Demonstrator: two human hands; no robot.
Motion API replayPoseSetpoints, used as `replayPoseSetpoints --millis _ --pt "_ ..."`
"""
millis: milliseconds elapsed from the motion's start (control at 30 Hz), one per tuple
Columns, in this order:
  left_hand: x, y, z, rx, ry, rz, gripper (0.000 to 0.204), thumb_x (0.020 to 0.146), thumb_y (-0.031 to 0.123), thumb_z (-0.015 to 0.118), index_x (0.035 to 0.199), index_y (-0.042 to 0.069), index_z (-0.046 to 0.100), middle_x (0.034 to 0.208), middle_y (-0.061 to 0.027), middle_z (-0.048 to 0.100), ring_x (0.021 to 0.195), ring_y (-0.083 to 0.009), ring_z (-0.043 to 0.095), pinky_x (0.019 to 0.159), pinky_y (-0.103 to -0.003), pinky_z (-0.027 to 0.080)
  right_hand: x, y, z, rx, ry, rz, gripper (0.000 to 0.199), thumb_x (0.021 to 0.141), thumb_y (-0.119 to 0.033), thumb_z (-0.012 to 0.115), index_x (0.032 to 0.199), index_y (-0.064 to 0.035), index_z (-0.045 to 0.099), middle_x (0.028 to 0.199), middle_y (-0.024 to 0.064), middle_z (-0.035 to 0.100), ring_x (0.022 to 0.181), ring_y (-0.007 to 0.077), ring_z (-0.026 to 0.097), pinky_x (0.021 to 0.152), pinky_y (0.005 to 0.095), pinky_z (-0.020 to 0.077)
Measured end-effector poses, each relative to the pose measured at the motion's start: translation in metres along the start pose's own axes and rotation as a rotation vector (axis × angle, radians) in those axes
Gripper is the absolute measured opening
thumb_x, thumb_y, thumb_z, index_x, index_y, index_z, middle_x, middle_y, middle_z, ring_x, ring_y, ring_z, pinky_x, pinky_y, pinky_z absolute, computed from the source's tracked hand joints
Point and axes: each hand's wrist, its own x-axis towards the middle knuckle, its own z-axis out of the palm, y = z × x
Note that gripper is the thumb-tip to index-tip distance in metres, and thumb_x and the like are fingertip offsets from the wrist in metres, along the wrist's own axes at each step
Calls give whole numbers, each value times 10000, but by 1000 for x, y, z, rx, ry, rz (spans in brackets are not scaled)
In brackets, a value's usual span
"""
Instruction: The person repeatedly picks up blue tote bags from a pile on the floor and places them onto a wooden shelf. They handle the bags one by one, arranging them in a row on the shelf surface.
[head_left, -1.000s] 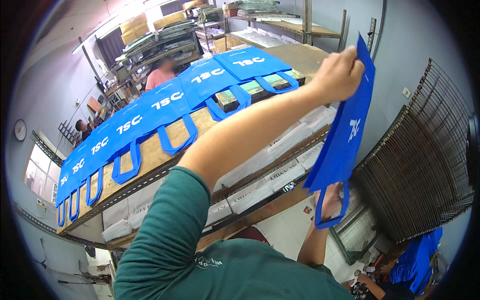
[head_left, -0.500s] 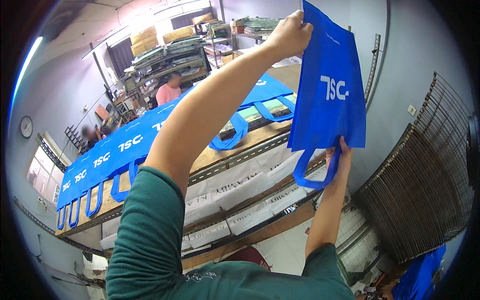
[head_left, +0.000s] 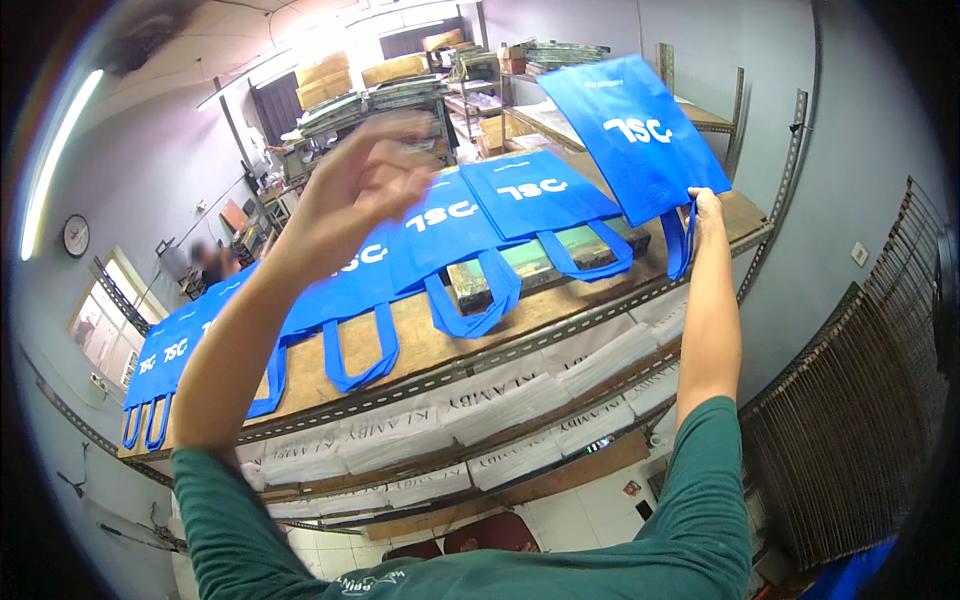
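My right hand [head_left: 708,203] pinches the lower corner of a blue tote bag [head_left: 640,130] with white print, near its hanging handle [head_left: 679,245]. The bag slants over the right end of the table. My left hand [head_left: 375,175] is raised over the row of bags, blurred, with loosely bent fingers and nothing visible in them. Beneath and beside it, more blue bags lie side by side, among them one bag [head_left: 530,190] nearest the held one. Their handles hang toward the table's front edge.
A long wooden table [head_left: 415,350] has a slotted metal edge. Under the bags sits a green-topped slab [head_left: 535,255]. White packages [head_left: 480,400] fill the shelf below. A wire rack [head_left: 830,430] stands at right. Another person [head_left: 210,262] is at the far left.
My left hand has let go of the bag's top and swung left. The bag has gone from hanging upright to slanting over the table's right end, still in my right hand.
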Motion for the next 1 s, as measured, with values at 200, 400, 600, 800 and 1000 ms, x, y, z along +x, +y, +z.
replayPoseSetpoints --millis 200,400,600,800,1000 --pt "-168 29 -30 144 -171 -330 659 651 172 747 1211 10 441 947 -124 628 846 -189 619 714 -289 486 112 74 1 -60 22 129 289 709 19 451 995 47 489 876 163 555 712 280 595 628 387 514" --pt "-248 33 -22 90 248 -690 702 654 251 732 1230 13 410 944 -133 613 896 -211 602 783 -309 468 146 117 -10 -140 57 206 317 676 8 417 980 35 503 855 153 548 705 266 583 612 394 497" --pt "-271 26 -17 57 359 -844 745 647 285 735 1254 29 386 965 -122 604 901 -208 591 790 -303 448 95 78 -12 -320 74 174 236 686 -13 407 901 -12 505 809 122 532 643 240 547 549 395 474" --pt "-267 19 -4 39 298 -864 764 628 256 739 1263 27 381 984 -131 603 922 -220 589 807 -318 445 59 79 8 -562 -14 207 140 711 -30 408 810 -60 502 761 90 516 569 219 510 483 392 455" --pt "-248 5 0 -44 209 -836 758 628 211 748 1266 30 382 1003 -141 597 961 -230 579 854 -340 436 58 60 8 -716 9 200 239 735 -211 461 923 -68 501 902 117 510 722 242 496 580 440 429"
